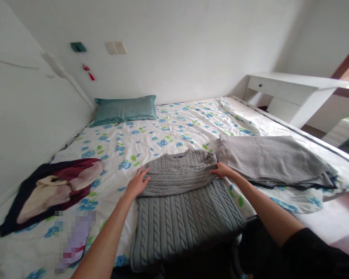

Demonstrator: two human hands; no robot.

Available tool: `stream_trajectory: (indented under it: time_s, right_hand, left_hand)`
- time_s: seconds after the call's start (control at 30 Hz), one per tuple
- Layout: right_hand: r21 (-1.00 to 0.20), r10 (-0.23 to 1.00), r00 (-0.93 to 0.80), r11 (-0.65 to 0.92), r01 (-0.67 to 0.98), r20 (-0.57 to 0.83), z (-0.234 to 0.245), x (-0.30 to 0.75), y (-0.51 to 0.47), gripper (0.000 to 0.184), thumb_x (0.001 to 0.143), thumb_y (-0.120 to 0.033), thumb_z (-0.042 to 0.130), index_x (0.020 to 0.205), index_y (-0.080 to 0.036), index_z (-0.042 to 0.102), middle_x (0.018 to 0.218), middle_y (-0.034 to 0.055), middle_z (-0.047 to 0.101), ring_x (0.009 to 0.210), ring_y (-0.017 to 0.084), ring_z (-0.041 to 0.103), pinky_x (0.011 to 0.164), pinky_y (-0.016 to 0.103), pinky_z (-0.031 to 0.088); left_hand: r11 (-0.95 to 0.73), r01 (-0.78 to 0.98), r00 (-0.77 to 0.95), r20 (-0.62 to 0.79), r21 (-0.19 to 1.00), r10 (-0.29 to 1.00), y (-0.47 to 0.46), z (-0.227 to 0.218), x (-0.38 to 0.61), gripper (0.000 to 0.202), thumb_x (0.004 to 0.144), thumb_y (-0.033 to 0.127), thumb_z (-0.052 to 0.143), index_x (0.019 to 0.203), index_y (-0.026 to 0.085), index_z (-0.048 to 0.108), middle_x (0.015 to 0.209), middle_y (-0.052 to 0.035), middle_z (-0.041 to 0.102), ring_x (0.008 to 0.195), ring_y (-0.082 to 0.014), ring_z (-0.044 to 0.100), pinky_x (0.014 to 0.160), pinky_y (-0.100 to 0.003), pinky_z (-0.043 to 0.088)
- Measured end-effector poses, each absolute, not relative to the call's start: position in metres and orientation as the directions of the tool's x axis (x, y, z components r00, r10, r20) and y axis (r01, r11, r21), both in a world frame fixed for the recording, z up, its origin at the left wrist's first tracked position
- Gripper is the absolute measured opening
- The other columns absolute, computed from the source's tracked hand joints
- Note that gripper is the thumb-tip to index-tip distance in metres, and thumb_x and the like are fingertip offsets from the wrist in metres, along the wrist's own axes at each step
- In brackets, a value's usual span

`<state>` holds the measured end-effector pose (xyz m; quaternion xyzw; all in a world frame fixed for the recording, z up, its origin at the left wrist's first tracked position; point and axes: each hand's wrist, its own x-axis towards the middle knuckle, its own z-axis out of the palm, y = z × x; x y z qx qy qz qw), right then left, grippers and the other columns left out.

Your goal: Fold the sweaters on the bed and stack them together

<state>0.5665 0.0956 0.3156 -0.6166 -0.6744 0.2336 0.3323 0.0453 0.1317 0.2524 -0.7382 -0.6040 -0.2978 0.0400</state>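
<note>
A grey cable-knit sweater (189, 221) lies front up on the bed before me, its neckline facing away. Its sleeves are folded across the chest in a horizontal band. My left hand (137, 183) rests on the left edge of that band with its fingers spread. At the band's right end, my right hand (222, 170) is closed, thumb and fingers pinching the knit. The sweater's lower hem hangs near the bed's front edge.
A stack of folded grey ribbed clothes (267, 159) lies to the right. On the left are a dark and maroon garment (61, 186) and a blurred purple item (78, 236). A green pillow (125, 109) lies at the back; a white desk (287, 91) stands beyond the floral sheet (177, 130).
</note>
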Motion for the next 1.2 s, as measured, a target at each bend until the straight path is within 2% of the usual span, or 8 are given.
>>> stream_trajectory:
  time_s: [0.13, 0.27, 0.47, 0.63, 0.8, 0.97, 1.07, 1.2]
  right_hand:
    - [-0.675, 0.993, 0.007, 0.073, 0.734, 0.115, 0.318, 0.570, 0.095, 0.017, 0.084, -0.022, 0.089, 0.083, -0.014, 0.074, 0.063, -0.0037, 0.066, 0.047, 0.010, 0.057, 0.046, 0.019, 0.046]
    - [-0.650, 0.987, 0.005, 0.101, 0.753, 0.159, 0.321, 0.573, 0.093, 0.013, 0.086, -0.025, 0.086, 0.085, -0.015, 0.077, 0.069, -0.0013, 0.071, 0.052, 0.012, 0.061, 0.051, 0.021, 0.048]
    - [-0.521, 0.901, 0.030, 0.222, 0.824, 0.432, 0.327, 0.572, 0.096, 0.017, 0.093, -0.033, 0.079, 0.097, -0.017, 0.083, 0.090, 0.0045, 0.082, 0.086, 0.021, 0.076, 0.076, 0.025, 0.054]
    - [-0.536, 0.869, 0.096, 0.210, 0.818, 0.486, 0.320, 0.568, 0.100, 0.027, 0.100, -0.032, 0.069, 0.120, -0.019, 0.082, 0.110, 0.0072, 0.085, 0.102, 0.024, 0.079, 0.090, 0.028, 0.056]
    - [-0.304, 0.801, 0.110, 0.093, 0.948, 0.588, 0.313, 0.561, 0.089, 0.051, 0.096, -0.013, 0.064, 0.146, -0.013, 0.073, 0.136, 0.0176, 0.078, 0.119, 0.026, 0.073, 0.109, 0.032, 0.052]
    - [-0.016, 0.775, -0.280, 0.350, 0.936, 0.567, 0.318, 0.537, 0.069, 0.036, 0.101, -0.020, 0.072, 0.135, -0.020, 0.081, 0.139, 0.0153, 0.074, 0.128, 0.030, 0.065, 0.121, 0.041, 0.047]
    - [0.053, 0.791, -0.400, 0.426, 0.903, 0.464, 0.315, 0.524, 0.063, 0.037, 0.097, -0.021, 0.078, 0.134, -0.023, 0.082, 0.136, 0.0128, 0.076, 0.130, 0.031, 0.063, 0.119, 0.042, 0.049]
    - [0.064, 0.850, -0.360, 0.364, 0.929, 0.385, 0.314, 0.520, 0.062, 0.037, 0.097, -0.008, 0.067, 0.127, -0.021, 0.086, 0.127, 0.0117, 0.081, 0.124, 0.028, 0.068, 0.113, 0.035, 0.050]
  left_hand:
    - [-0.155, 0.954, 0.044, 0.394, 0.256, 0.918, 0.137, 0.257, 0.046, 0.049, 0.104, 0.038, 0.058, 0.150, 0.027, 0.073, 0.148, -0.0144, 0.075, 0.127, -0.0322, 0.075, 0.103, -0.041, 0.060]
    - [-0.088, 0.967, 0.007, 0.321, 0.238, 0.947, 0.132, 0.261, 0.044, 0.025, 0.106, 0.032, 0.055, 0.112, 0.028, 0.079, 0.117, -0.0087, 0.085, 0.112, -0.0296, 0.078, 0.091, -0.034, 0.055]
    - [0.007, 0.939, -0.175, 0.458, 0.345, 0.872, 0.122, 0.275, 0.042, 0.033, 0.114, 0.032, 0.042, 0.119, 0.027, 0.074, 0.126, -0.0129, 0.083, 0.111, -0.0313, 0.076, 0.084, -0.035, 0.050]
    - [0.097, 0.885, -0.334, 0.478, 0.455, 0.812, 0.123, 0.282, 0.036, 0.034, 0.114, 0.038, 0.041, 0.126, 0.026, 0.071, 0.128, -0.0139, 0.081, 0.112, -0.0336, 0.076, 0.086, -0.038, 0.052]
    - [-0.129, 0.913, -0.102, 0.524, 0.386, 0.846, 0.119, 0.276, 0.052, 0.028, 0.104, 0.031, 0.059, 0.129, 0.024, 0.071, 0.131, -0.0114, 0.078, 0.124, -0.0306, 0.073, 0.101, -0.037, 0.056]
    - [-0.541, 0.806, 0.364, 0.521, 0.239, 0.772, 0.097, 0.256, 0.093, 0.036, 0.102, 0.045, 0.068, 0.132, 0.027, 0.076, 0.131, -0.0094, 0.075, 0.126, -0.0299, 0.072, 0.114, -0.041, 0.056]
    - [-0.562, 0.803, 0.422, 0.479, 0.196, 0.770, 0.085, 0.237, 0.114, 0.053, 0.097, 0.038, 0.076, 0.148, 0.029, 0.072, 0.140, -0.0109, 0.074, 0.133, -0.0329, 0.069, 0.117, -0.045, 0.054]
    - [-0.495, 0.842, 0.355, 0.471, 0.215, 0.808, 0.081, 0.231, 0.123, 0.054, 0.100, 0.019, 0.059, 0.153, 0.026, 0.071, 0.133, -0.0125, 0.076, 0.119, -0.0297, 0.074, 0.108, -0.041, 0.056]
